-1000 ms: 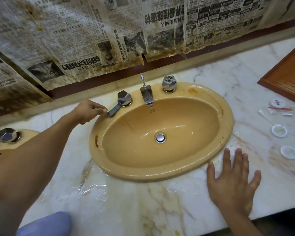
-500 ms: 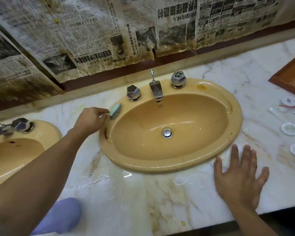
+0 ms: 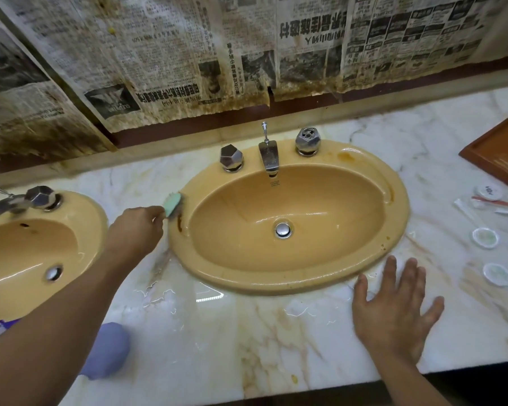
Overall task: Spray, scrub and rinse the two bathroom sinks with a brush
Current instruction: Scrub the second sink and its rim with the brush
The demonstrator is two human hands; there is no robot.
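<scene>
Head view: your left hand (image 3: 135,230) is curled round the handle of the green brush (image 3: 173,204). The brush head rests on the left rim of the right sink (image 3: 276,284). Your right hand (image 3: 393,315) lies flat on the wet worktop (image 3: 217,347), fingers straight and spread, holding nothing, just beside that sink's front rim. The left sink (image 3: 79,202) sits beside your left arm.
</scene>
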